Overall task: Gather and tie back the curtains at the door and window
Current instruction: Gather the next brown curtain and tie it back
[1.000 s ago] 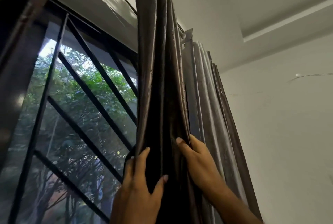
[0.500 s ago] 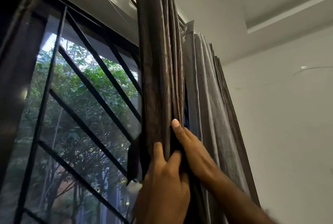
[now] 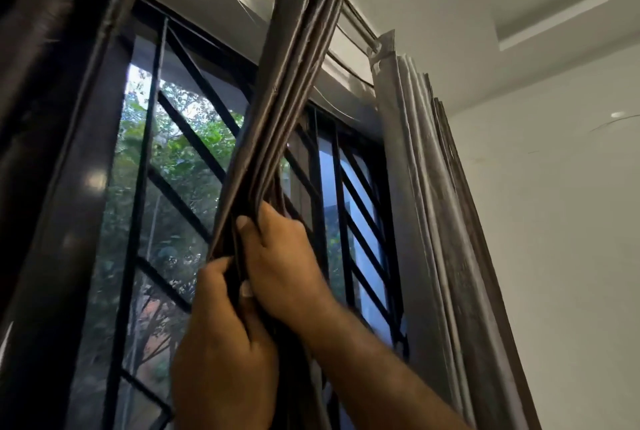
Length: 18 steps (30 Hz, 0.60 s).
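A dark brown curtain (image 3: 294,76) hangs from the rod (image 3: 356,19), gathered into tight folds and slanting down to the left across the window. My left hand (image 3: 221,343) grips the lower part of the bundle from the left. Just above it my right hand (image 3: 280,260) curls round the same folds from the right, thumb on the front. A second gathered curtain (image 3: 433,221), grey and brown, hangs apart at the right edge of the window.
Behind the curtains is a window with a black diagonal grille (image 3: 180,138) and green trees outside. Another dark curtain (image 3: 41,83) fills the far left. A white wall (image 3: 571,221) and ceiling lie to the right.
The dark curtain bundle has been pulled left, away from the grey curtain, uncovering more of the window between them. Both hands have closed tighter round the folds.
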Each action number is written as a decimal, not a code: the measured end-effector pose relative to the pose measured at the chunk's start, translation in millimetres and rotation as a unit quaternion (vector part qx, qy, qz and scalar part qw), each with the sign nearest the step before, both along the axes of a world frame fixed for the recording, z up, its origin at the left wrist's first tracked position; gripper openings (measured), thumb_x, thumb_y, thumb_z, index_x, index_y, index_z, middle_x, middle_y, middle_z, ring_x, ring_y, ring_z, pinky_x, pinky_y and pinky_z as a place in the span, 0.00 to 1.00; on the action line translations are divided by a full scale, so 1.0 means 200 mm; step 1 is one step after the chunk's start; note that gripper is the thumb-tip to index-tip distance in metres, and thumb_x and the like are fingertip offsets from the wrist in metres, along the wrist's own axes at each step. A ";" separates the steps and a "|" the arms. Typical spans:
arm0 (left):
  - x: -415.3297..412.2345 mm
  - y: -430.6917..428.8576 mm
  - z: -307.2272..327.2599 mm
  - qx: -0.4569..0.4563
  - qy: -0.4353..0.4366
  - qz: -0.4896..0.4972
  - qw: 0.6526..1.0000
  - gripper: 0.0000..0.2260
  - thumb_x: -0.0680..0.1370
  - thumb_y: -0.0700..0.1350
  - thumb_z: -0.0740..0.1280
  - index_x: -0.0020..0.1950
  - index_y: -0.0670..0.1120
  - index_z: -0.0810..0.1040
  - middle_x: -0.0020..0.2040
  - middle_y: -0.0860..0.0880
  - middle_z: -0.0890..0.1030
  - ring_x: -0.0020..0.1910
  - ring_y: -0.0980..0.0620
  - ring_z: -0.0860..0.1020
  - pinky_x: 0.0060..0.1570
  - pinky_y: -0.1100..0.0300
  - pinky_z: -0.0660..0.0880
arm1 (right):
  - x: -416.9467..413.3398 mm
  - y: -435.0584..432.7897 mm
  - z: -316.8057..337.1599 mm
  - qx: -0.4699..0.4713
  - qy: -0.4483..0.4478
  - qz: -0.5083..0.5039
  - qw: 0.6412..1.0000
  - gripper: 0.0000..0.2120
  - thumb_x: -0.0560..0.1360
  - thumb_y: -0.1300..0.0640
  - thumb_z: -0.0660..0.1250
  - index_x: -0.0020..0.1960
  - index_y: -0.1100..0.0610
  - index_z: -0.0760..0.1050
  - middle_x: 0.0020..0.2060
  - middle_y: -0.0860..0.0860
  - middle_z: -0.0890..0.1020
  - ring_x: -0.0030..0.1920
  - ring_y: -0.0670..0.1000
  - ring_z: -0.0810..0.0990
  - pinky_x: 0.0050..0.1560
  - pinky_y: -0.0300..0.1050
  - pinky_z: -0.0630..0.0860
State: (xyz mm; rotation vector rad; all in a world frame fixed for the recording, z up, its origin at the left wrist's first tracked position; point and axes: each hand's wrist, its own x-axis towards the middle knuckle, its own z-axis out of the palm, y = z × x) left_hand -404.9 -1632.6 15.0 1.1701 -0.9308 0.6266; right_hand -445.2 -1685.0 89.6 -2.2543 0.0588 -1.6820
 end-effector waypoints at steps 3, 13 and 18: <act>-0.02 0.07 -0.02 0.004 -0.022 0.010 1.000 0.10 0.79 0.53 0.60 0.56 0.64 0.63 0.46 0.54 0.79 0.39 0.49 0.77 0.36 0.54 0.69 | -0.01 0.05 -0.04 0.014 -0.020 0.037 0.999 0.10 0.82 0.50 0.58 0.47 0.51 0.75 0.40 0.52 0.83 0.37 0.51 0.83 0.40 0.55 0.83; -0.16 -0.13 -0.31 0.195 -0.124 -0.096 0.968 0.27 0.79 0.51 0.63 0.68 0.72 0.51 0.67 0.68 0.71 0.62 0.63 0.75 0.52 0.65 0.74 | -0.34 -0.30 -0.31 0.208 -0.008 -0.056 0.976 0.03 0.77 0.53 0.68 0.48 0.51 0.80 0.39 0.52 0.86 0.40 0.53 0.86 0.46 0.57 0.84; -0.10 -0.22 -0.33 0.101 -0.056 -0.109 0.987 0.19 0.77 0.54 0.66 0.64 0.65 0.63 0.60 0.66 0.71 0.58 0.63 0.72 0.53 0.62 0.73 | -0.47 -0.40 -0.42 0.243 0.011 0.003 0.970 0.15 0.77 0.64 0.64 0.59 0.49 0.77 0.50 0.52 0.86 0.50 0.52 0.86 0.54 0.57 0.83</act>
